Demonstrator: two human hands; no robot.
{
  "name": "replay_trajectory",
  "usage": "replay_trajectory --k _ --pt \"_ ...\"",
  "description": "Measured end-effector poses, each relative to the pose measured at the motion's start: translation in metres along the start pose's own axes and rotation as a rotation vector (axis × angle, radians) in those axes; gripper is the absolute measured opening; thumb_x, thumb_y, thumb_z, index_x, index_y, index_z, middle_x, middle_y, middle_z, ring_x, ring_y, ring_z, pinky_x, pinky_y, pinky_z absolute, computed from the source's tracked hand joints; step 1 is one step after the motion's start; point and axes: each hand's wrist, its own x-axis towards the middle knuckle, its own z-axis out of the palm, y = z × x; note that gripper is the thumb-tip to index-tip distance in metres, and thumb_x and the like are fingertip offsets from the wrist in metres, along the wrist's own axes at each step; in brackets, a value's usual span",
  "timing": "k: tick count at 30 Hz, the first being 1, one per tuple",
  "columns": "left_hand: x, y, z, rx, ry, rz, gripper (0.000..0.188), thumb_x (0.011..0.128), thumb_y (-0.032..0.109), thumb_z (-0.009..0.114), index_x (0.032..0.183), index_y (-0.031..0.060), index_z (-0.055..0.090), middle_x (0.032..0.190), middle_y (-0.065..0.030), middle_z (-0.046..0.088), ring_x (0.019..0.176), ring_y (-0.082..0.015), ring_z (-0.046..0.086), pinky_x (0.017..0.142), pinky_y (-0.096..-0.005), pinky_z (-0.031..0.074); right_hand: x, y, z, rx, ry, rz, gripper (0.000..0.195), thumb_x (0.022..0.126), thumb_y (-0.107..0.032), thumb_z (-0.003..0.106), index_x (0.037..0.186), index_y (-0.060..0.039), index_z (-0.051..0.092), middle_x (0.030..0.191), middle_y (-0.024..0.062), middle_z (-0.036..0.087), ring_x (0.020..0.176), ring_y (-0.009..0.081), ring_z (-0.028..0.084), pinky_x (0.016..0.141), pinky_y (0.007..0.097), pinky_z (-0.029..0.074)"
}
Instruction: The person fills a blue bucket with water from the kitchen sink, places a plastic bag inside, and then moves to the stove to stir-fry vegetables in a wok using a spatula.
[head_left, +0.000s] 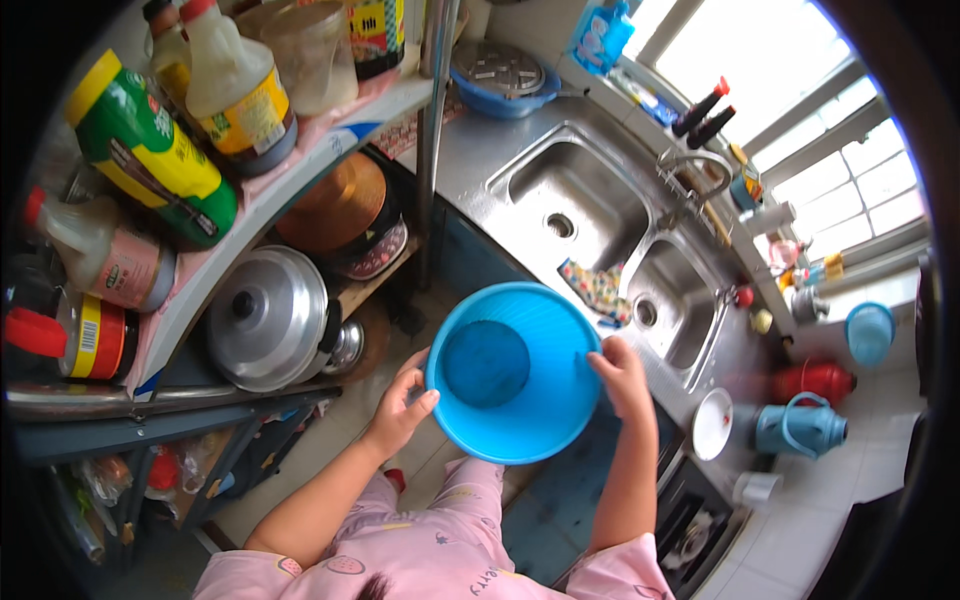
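A blue plastic bucket (570, 382) hangs in the air before me, its mouth turned up towards the camera. My left hand (405, 409) grips the rim on the left, thumb over the edge. On the opposite side my right hand (621, 375) holds the rim, the thumb lapping over the lip. The inside shows bare walls and a darker round bottom. Just beyond the bucket lies a patterned cloth (596, 289) on the divider of a stainless steel double sink (551, 187). Both basins have round drains, and a curved faucet (705, 172) rises behind them.
To the left, a metal-legged shelf (315, 161) carries sauce bottles (232, 90) and a green container (157, 157); below sits a lidded aluminium pot (266, 315). On the right are a white bowl (712, 424), a blue thermos flask (799, 427) and a gas stove (690, 532).
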Motion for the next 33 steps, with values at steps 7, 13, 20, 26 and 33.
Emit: replay_trajectory --k 7,13,20,26,33 --pt "-0.129 -0.182 -0.081 0.268 0.142 -0.755 0.030 0.085 0.021 0.057 0.109 0.0031 0.054 0.120 -0.0133 0.049 0.106 -0.0190 0.048 0.091 -0.0303 0.038 -0.118 0.236 0.169 0.160 0.184 0.436 0.013 0.071 -0.006 0.062 0.068 -0.0060 0.049 0.058 -0.0003 0.049 0.050 0.0094 0.046 0.044 0.0234 0.036" --pt "-0.203 -0.323 -0.140 0.548 -0.089 -0.947 0.027 0.081 0.022 0.059 0.102 0.0049 0.059 0.095 -0.0103 0.063 0.089 -0.0196 0.060 0.080 -0.0303 0.046 -0.201 0.350 0.266 0.534 0.595 0.884 0.016 0.075 -0.002 0.058 0.067 -0.0062 0.045 0.067 0.0033 0.049 0.059 0.0137 0.052 0.056 0.0310 0.050" --pt "-0.154 -0.425 -0.141 0.813 -0.245 -1.002 0.028 0.079 0.022 0.058 0.104 0.0098 0.059 0.097 -0.0132 0.061 0.091 -0.0278 0.058 0.080 -0.0354 0.046 -0.201 0.486 0.327 0.966 0.815 0.982 0.009 0.081 -0.004 0.053 0.077 -0.0042 0.046 0.076 0.0071 0.055 0.066 0.0165 0.058 0.065 0.0310 0.055" --pt "-0.082 -0.525 -0.129 1.277 -0.106 -0.537 0.065 0.072 0.025 0.067 0.128 0.0092 0.038 0.125 -0.0162 0.045 0.114 -0.0321 0.044 0.094 -0.0404 0.038 -0.160 0.546 0.375 1.152 0.837 0.861 0.004 0.084 -0.004 0.053 0.086 -0.0064 0.049 0.085 0.0045 0.059 0.081 0.0163 0.058 0.076 0.0293 0.051" --pt "-0.113 -0.670 -0.171 1.415 0.527 -0.987 0.087 0.070 0.025 0.070 0.138 0.0126 0.018 0.128 -0.0205 0.043 0.117 -0.0372 0.043 0.095 -0.0382 0.037 -0.163 0.571 0.411 1.306 0.691 0.807 0.013 0.089 -0.015 0.053 0.095 -0.0035 0.049 0.096 0.0088 0.057 0.084 0.0181 0.059 0.080 0.0334 0.050"
